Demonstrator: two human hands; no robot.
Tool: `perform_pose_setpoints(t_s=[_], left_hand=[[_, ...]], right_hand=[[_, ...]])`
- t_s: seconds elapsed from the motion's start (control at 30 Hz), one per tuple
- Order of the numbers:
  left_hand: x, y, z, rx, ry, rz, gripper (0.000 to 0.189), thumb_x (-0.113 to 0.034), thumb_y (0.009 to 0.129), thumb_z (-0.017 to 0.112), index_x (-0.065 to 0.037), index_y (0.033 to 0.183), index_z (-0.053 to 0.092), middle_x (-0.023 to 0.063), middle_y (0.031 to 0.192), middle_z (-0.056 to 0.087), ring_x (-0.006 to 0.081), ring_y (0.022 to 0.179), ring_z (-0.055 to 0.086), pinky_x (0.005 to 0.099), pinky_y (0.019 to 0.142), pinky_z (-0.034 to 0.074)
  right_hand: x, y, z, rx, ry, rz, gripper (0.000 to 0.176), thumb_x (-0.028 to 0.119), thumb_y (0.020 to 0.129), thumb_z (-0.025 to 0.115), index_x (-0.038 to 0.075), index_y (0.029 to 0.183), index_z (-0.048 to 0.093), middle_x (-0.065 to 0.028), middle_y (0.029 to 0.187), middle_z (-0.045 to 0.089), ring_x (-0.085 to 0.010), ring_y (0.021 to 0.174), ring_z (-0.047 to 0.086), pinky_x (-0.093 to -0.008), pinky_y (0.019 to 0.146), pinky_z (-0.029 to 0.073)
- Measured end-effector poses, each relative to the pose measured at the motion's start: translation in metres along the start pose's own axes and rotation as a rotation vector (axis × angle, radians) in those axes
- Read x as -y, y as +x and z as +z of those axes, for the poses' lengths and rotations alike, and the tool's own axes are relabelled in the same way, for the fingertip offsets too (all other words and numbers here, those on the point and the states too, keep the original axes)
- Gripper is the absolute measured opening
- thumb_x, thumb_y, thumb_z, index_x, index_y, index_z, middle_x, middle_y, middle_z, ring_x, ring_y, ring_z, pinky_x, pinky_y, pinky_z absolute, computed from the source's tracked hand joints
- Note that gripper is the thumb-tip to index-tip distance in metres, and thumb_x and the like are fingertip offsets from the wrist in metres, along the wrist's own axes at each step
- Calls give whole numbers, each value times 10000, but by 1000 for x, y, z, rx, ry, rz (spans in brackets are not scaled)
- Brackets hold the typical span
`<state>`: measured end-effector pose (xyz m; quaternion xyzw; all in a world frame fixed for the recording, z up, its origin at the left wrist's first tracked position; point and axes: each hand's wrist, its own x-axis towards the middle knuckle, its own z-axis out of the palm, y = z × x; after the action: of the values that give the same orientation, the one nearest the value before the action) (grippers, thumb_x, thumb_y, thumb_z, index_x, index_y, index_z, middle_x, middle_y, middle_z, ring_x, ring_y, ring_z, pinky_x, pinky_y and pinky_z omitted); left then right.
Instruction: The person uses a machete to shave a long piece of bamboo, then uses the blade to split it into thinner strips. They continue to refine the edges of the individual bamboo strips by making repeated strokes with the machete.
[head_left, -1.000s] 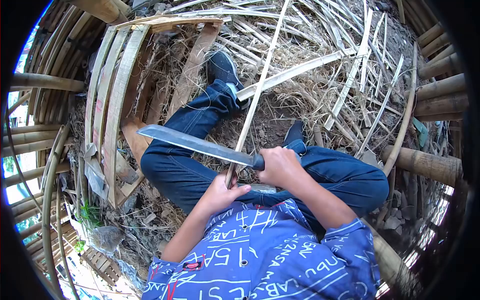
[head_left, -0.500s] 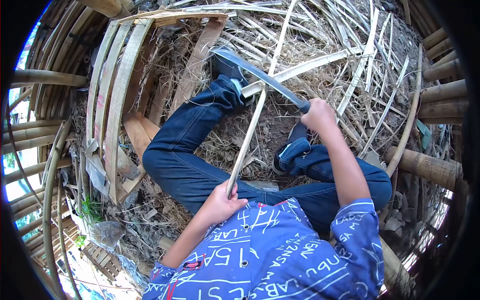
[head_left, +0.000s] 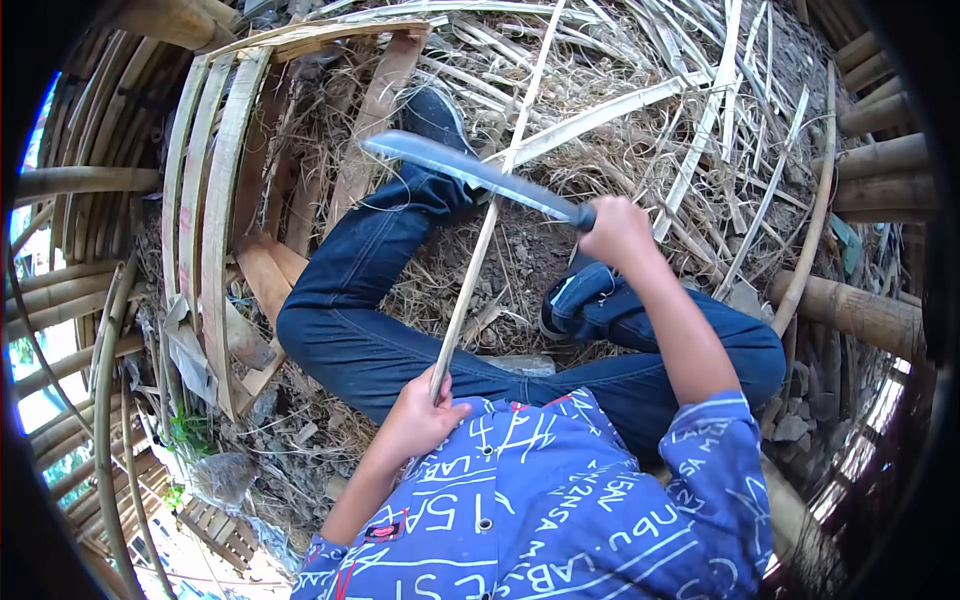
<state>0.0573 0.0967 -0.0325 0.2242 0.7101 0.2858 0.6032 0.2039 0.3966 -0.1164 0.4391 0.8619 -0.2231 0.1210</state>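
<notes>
My left hand (head_left: pixel 422 420) is closed round the near end of a long, thin bamboo strip (head_left: pixel 474 262), close to my shirt front. From there the strip runs away from me, between my legs and on over the litter. In my right hand (head_left: pixel 618 236) is the dark handle of a machete (head_left: pixel 440 158). Its long grey blade points left and crosses over the strip, above my left shin. A wider, pale bamboo slat (head_left: pixel 600 116) lies on the ground just beyond the blade.
A slatted wooden frame (head_left: pixel 222 190) stands at the left. Bamboo shavings (head_left: pixel 600 160) and loose strips cover the ground ahead. Thick bamboo poles (head_left: pixel 850 312) form the wall at the right. My bent legs (head_left: pixel 350 320) enclose the space before me.
The machete has moved left and closer to my body along the strip, its tip now farther left. My left hand keeps its hold on the strip, slightly farther left in view.
</notes>
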Motion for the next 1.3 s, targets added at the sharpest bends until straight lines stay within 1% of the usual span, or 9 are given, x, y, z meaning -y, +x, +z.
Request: perform_pose_setpoints(t_s=[0.33,0.4,0.5,0.63,0.83,0.9,1.0,1.17,1.3], left_hand=[[2,-2,-20,15,-12,4,384,18,752,733,-100,791,370,-53,627,409,26,570,369,213,493,321],[7,-5,-15,32,-32,-4,368,6,754,737,-89,802,385,-44,635,415,34,573,380,221,496,333],[10,-10,-10,68,-72,-6,352,-5,755,742,-77,818,403,-34,641,424,42,575,396,229,502,349],[2,-6,-14,23,-46,0,363,-8,760,742,-84,817,392,-42,630,421,31,579,392,224,496,342],[4,-14,-18,75,-20,-6,389,24,743,741,-105,798,378,-55,632,417,16,571,390,215,495,330],[5,-19,-14,73,11,-29,384,15,737,748,-104,806,390,-54,640,429,17,577,393,212,502,330],[0,-16,-13,76,-17,-27,381,8,733,752,-103,808,396,-57,645,440,20,583,397,212,505,334],[6,-12,-18,111,-70,-39,394,-7,732,759,-107,796,384,-56,637,443,20,579,396,219,505,336],[1,-28,-26,143,19,-57,383,1,738,752,-95,805,387,-44,657,432,34,597,402,218,515,351]], right_hand=[[22,-16,10,-18,79,-50,239,218,674,661,71,859,693,-170,806,692,-349,780,684,-437,773,546],[22,-25,4,43,-9,-182,239,219,672,663,67,855,689,-182,829,689,-356,803,681,-446,783,542],[-7,5,2,-14,42,42,233,218,667,668,70,846,687,-197,852,684,-365,827,676,-453,789,540],[-3,21,-3,-84,-24,-1,231,223,671,673,77,849,687,-203,873,682,-363,858,674,-452,797,537],[19,-10,-14,85,-125,-146,247,223,679,661,69,869,689,-190,880,692,-369,867,673,-444,817,538],[-10,17,-4,-45,37,137,258,238,670,672,53,850,687,-193,866,694,-359,854,677,-448,805,531],[-24,34,0,-155,-17,87,241,215,672,654,48,842,687,-202,857,690,-356,851,677,-450,801,532],[13,-3,-19,47,-66,-68,220,192,673,645,89,859,699,-185,915,691,-347,883,670,-445,846,517],[-36,32,-10,-63,-14,156,217,220,694,674,93,867,704,-162,945,695,-315,901,679,-438,831,528]])
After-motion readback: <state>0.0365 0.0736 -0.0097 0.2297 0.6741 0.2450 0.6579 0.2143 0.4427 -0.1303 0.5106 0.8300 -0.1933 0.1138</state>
